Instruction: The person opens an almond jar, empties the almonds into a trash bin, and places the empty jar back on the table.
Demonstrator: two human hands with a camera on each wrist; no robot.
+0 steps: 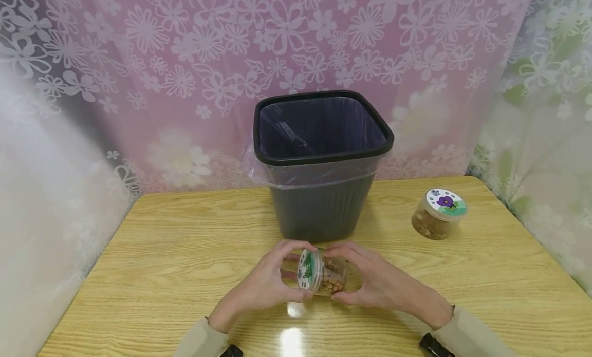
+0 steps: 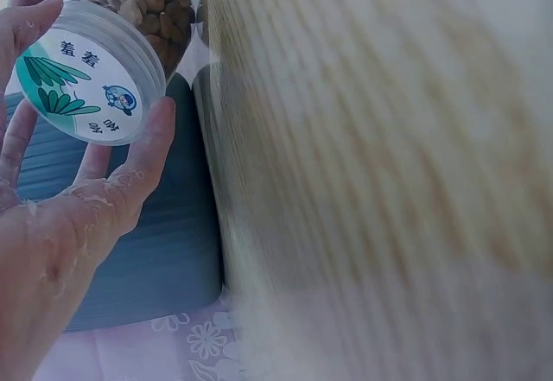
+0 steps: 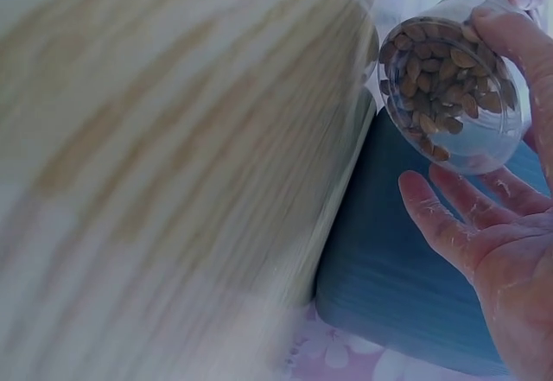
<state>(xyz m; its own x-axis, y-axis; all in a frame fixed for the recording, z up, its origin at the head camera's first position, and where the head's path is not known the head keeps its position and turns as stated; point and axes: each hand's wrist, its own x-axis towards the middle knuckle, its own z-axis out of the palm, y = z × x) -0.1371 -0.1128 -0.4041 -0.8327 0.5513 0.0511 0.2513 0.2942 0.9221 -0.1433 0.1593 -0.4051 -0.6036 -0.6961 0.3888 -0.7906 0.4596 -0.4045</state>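
A clear plastic jar (image 1: 334, 276) of brown almond-like kernels lies tipped on its side between my hands, its white-and-green lid (image 1: 306, 269) facing left. My left hand (image 1: 273, 277) grips the lid end, thumb and fingers round the rim; the left wrist view shows green leaves and printed characters on the lid (image 2: 82, 87). My right hand (image 1: 381, 280) holds the base end between thumb and fingers. Through the clear bottom, in the right wrist view, the kernels (image 3: 441, 79) show heaped to one side. Whether the jar touches the table is hard to tell.
Behind the hands stands a dark grey waste bin (image 1: 319, 208), lined with a thin translucent bag (image 1: 324, 177). A second jar (image 1: 432, 221) with a purple-flower lid stands at the right on the wooden table (image 1: 185, 233). Flowered curtains (image 1: 185, 90) hang around the back and sides.
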